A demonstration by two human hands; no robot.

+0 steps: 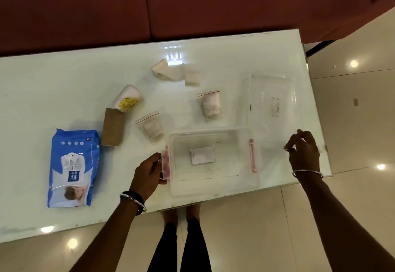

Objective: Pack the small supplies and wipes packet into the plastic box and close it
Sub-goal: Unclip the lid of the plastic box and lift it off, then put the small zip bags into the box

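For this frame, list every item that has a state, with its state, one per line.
plastic box: open, one small white packet inside
lid: off, lying on the table, near corner held
wipes packet: out of the box, flap shut
two zip bags: sealed, on the table
brown box: closed
left hand: gripping the box's left latch
right hand: pinching the lid

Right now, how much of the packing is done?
Barely begun. The lid is off, and only one white packet lies in the box. The left hand holds the box's side; the right hand is at the lid's corner. The wipes, two zip bags and other supplies are left outside.
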